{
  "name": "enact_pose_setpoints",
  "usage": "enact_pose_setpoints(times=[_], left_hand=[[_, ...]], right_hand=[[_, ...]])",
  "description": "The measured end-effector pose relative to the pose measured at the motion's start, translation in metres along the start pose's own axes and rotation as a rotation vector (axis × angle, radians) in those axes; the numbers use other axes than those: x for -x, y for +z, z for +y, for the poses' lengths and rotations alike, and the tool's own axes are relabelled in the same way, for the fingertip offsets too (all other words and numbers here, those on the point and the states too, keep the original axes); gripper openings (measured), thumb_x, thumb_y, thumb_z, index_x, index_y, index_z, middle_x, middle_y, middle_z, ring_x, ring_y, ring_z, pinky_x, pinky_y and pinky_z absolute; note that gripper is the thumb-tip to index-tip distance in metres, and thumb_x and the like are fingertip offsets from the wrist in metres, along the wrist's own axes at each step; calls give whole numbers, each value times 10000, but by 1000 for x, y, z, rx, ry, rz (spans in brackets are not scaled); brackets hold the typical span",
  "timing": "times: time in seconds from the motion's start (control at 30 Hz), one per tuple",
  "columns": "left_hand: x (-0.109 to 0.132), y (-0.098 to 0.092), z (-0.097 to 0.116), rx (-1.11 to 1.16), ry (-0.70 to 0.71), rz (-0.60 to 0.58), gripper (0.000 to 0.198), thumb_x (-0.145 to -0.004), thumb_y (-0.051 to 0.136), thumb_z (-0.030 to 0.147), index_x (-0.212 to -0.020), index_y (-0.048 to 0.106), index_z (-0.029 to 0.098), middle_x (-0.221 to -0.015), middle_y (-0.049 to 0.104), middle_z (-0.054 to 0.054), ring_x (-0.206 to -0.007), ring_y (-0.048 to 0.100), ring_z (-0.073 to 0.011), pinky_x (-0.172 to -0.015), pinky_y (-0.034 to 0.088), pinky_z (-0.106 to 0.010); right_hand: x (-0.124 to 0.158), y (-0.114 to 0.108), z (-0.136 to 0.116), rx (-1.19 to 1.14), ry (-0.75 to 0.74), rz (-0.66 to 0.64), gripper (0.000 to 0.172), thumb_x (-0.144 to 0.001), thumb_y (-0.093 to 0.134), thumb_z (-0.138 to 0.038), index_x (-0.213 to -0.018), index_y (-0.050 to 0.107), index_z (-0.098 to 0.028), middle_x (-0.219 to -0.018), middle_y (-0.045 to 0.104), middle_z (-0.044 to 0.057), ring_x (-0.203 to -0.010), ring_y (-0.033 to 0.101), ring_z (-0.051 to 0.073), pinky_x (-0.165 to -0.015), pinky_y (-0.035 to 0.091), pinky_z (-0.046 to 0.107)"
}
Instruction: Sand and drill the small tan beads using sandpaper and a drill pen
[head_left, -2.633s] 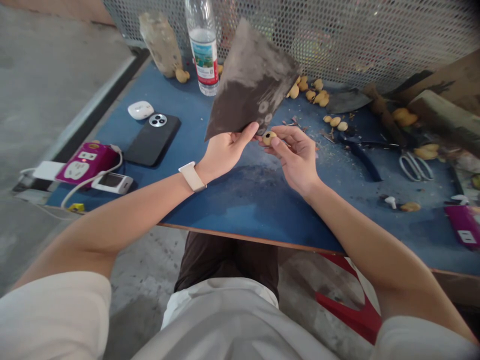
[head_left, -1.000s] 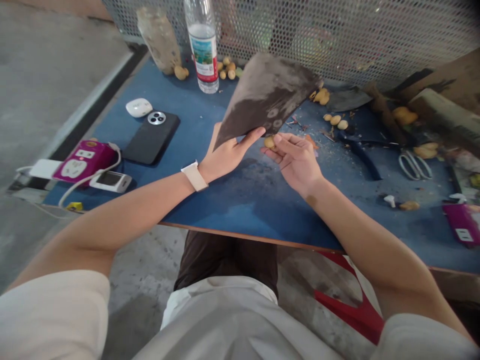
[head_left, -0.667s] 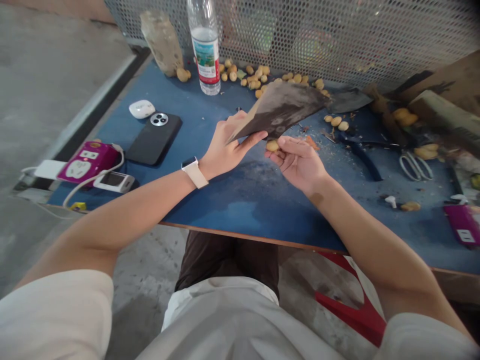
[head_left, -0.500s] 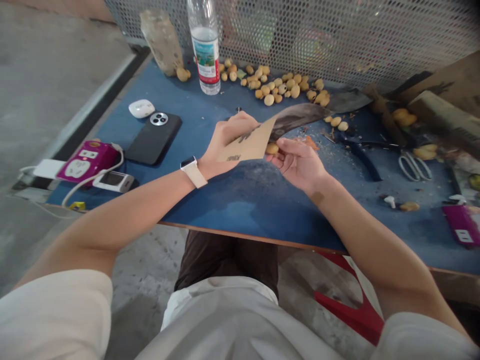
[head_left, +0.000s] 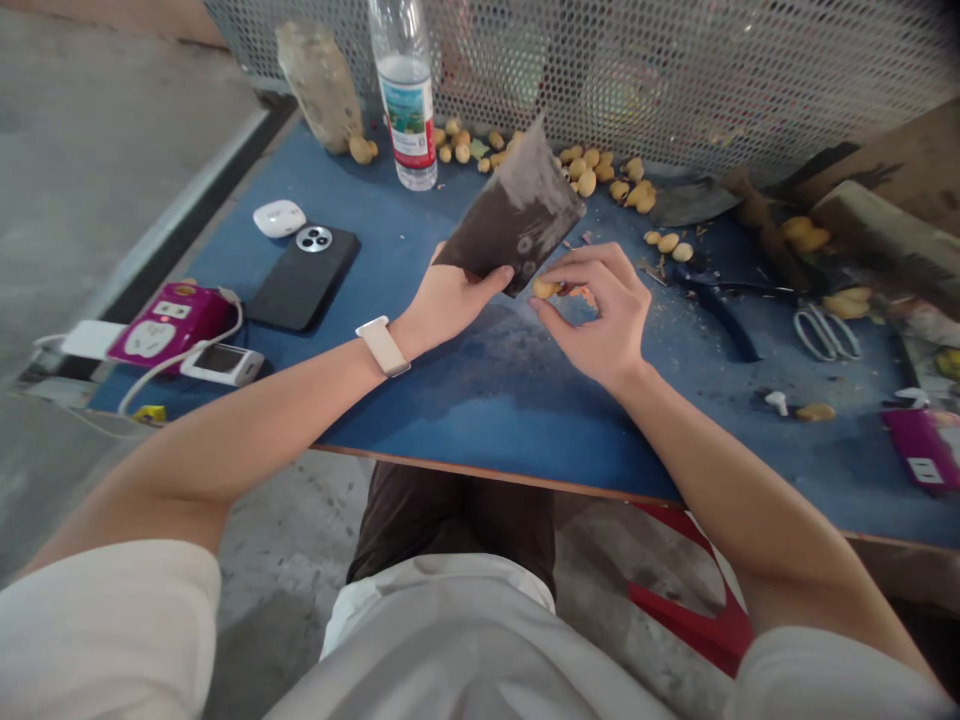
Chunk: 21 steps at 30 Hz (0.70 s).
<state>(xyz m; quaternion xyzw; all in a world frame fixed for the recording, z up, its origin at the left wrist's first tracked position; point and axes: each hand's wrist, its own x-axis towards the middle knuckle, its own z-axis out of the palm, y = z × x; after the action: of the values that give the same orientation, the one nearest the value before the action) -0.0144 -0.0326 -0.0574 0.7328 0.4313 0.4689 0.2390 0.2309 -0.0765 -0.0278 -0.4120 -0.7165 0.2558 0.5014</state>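
Note:
My left hand (head_left: 450, 310), a pale band on its wrist, is closed on a sheet of sandpaper (head_left: 517, 215), the thumb pressed on its lower edge. The dark, worn grit side faces up, with pale dust over its far part. Just right of the sheet, my right hand (head_left: 604, 310) pinches a small yellowish gourd (head_left: 545, 288) between thumb and fingertips. A narrow gap seems to separate gourd and sheet. Behind them, several similar gourds (head_left: 587, 182) lie along the back of the blue table (head_left: 480, 400), partly hidden by the sandpaper.
Left of my hands are a black phone (head_left: 304, 285), a white case (head_left: 279, 218) and a purple power socket (head_left: 174, 325). A water bottle (head_left: 409, 125) stands before the perforated panel (head_left: 675, 90). To the right lie blue-handled pliers (head_left: 724, 320), scissors (head_left: 827, 330) and another dark sheet (head_left: 694, 203).
My left hand has turned over, so the sandpaper's dark side now shows instead of its printed tan back. My right hand has rotated, knuckles up, still pinching the gourd.

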Motion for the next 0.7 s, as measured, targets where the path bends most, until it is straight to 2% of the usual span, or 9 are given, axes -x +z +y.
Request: enact_pose_setpoints(times=[0.07, 0.13, 0.2, 0.3, 0.43, 0.53, 0.6, 0.7], left_hand=[[-2, -1, 0, 3, 14, -8, 409, -1108, 838, 434, -1480, 797, 268, -1395, 909, -147, -1485, 814, -356, -1345, 642, -508], [-5, -2, 0, 21, 6, 6, 475, -1071, 846, 362, -1530, 759, 274, -1438, 882, -135, -1517, 796, -358, -1350, 648, -537], [-7, -3, 1, 50, -12, 28, 488, -1052, 829, 317, -1530, 737, 285, -1416, 869, -113, -1476, 810, -352, -1289, 687, -542], [-7, -6, 3, 74, -32, 17, 388, -1047, 807, 307, -1429, 745, 294, -1306, 862, -88, -1362, 842, -345, -1171, 733, -507], [-6, -10, 8, 53, -18, -14, 293, -1030, 815, 315, -1313, 744, 292, -1213, 856, -75, -1224, 867, -331, -1091, 738, -483], [-6, -14, 13, 8, 26, -59, 286, -990, 810, 293, -1275, 780, 288, -1194, 869, -73, -1157, 864, -324, -1052, 737, -479], [-5, -16, 18, -6, 56, -96, 266, -979, 803, 286, -1245, 815, 285, -1163, 880, -76, -1114, 860, -327, -1038, 733, -487], [-5, -21, 26, 32, 68, -136, 200, -1005, 805, 306, -1199, 845, 278, -1126, 890, -74, -1060, 851, -322, -1002, 726, -481]], right_hand=[[0, -1, -2, 38, -19, 0, 289, -919, 1081, -544, -1057, 879, -389, -1265, 879, 70, -1368, 814, 418, -1259, 717, 687], [-1, -2, 0, 52, -39, 13, 260, -940, 1057, -529, -1080, 884, -393, -1259, 882, 70, -1361, 812, 417, -1246, 716, 680], [-1, -2, 3, 53, -44, 18, 266, -946, 1051, -516, -1110, 885, -387, -1250, 885, 72, -1348, 813, 413, -1222, 722, 662], [-2, -3, 6, 63, -29, 43, 311, -950, 1057, -511, -1162, 873, -377, -1260, 884, 74, -1412, 800, 422, -1255, 703, 668], [-6, -9, 7, 163, -156, 156, 195, -1050, 967, -520, -1149, 847, -402, -1256, 876, 70, -1586, 741, 440, -1443, 544, 751], [-11, -16, 8, 210, -203, 181, 223, -1057, 958, -555, -1160, 844, -394, -1276, 865, 77, -1684, 689, 457, -1517, 439, 791], [-12, -18, 9, 202, -204, 171, 271, -1036, 988, -570, -1181, 851, -386, -1329, 873, 83, -1664, 709, 446, -1526, 443, 759], [-11, -15, 11, 190, -211, 149, 320, -1023, 1008, -585, -1208, 859, -371, -1335, 889, 86, -1485, 814, 409, -1447, 574, 691]])
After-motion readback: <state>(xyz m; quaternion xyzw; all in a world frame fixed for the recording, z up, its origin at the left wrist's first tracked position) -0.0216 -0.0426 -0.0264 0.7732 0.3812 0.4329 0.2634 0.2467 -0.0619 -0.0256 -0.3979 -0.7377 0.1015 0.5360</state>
